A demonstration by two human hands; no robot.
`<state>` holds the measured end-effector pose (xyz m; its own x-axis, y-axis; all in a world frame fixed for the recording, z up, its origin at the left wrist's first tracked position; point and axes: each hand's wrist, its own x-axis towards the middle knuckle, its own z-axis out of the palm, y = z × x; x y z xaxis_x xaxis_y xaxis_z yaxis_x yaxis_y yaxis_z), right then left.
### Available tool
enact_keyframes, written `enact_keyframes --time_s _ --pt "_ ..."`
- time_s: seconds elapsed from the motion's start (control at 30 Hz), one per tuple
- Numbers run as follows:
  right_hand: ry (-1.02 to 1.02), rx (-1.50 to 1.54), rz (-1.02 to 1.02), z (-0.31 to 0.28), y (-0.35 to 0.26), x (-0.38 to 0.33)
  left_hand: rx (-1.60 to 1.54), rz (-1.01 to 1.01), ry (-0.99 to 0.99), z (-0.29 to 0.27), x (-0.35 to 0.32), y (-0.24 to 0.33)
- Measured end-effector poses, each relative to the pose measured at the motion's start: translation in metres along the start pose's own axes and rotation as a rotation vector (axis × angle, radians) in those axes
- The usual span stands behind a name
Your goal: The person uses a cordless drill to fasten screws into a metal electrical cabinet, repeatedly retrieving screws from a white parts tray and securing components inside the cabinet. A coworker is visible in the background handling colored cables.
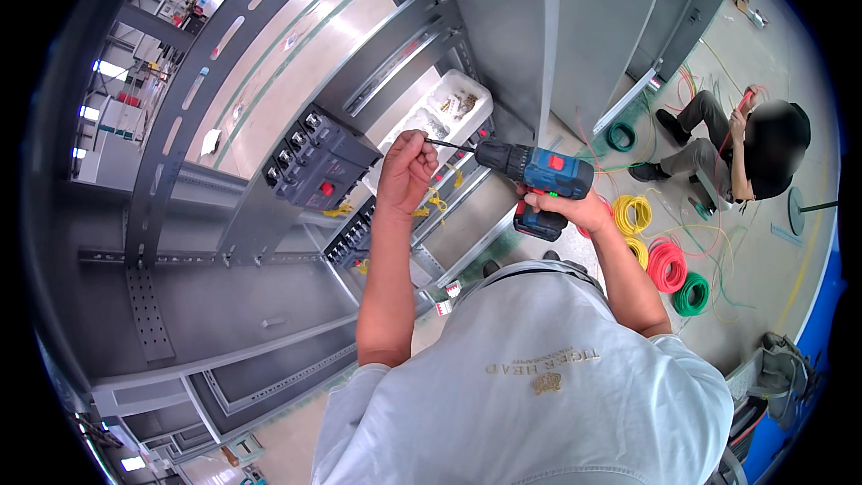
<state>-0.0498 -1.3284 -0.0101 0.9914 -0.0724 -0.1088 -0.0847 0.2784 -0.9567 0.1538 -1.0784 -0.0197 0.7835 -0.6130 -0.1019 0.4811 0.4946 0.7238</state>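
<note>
Two bare hands are at work in front of us, seen from above. Our right hand [575, 211] is wrapped around the grip of a blue and black cordless drill [539, 172], fingers closed tight on the handle, holding the tool level and pointing to our left. A long thin bit [449, 145] runs from the drill's black chuck toward our left hand [406, 166], which is curled into a loose fist. The tip of the bit meets the fingers [420, 145] at the top of that fist; they are pinched shut around it or around something very small there, and we cannot tell which. Just behind the left hand a dark grey breaker block [319, 166] with a red button sits mounted on slotted metal rails inside an open grey cabinet [180, 305]. Beyond the drill bit a white tray [476, 94] holding small yellowish parts rests on the frame. To our right, on the floor, lie coils of wire: yellow [631, 213], red [666, 265] and green [691, 295], close together near our right elbow. Farther right another person [736, 148] sits on the floor among loose wires, well apart from us.
</note>
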Motion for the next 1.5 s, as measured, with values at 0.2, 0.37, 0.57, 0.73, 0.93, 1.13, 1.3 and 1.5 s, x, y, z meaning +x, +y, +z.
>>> enact_keyframes --time_s 0.2,0.37,0.57,0.73,0.93,1.13,1.3,1.5 --pt "-0.049 -0.015 -0.026 -0.009 -0.004 0.005 0.335 -0.078 -0.020 0.000 0.000 0.024" --pt "-0.054 0.087 -0.043 -0.005 -0.007 0.013 0.329 -0.056 0.004 0.010 0.009 0.025" --pt "0.070 0.105 -0.148 0.023 0.012 0.042 -0.181 0.037 0.108 0.021 0.061 0.005" --pt "0.237 -0.158 -0.338 0.039 0.024 0.081 -0.304 0.077 0.118 0.034 0.096 0.017" --pt "0.211 -0.210 -0.384 0.046 0.022 0.101 -0.266 0.117 0.169 0.026 0.107 0.025" --pt "0.220 -0.228 -0.385 0.047 0.027 0.108 -0.256 0.111 0.191 0.026 0.109 0.024" --pt "0.226 -0.240 -0.391 0.049 0.021 0.106 -0.255 0.104 0.198 0.025 0.111 0.024" --pt "0.225 -0.410 -0.492 0.046 0.011 0.108 -0.256 0.124 0.211 0.025 0.114 0.023"
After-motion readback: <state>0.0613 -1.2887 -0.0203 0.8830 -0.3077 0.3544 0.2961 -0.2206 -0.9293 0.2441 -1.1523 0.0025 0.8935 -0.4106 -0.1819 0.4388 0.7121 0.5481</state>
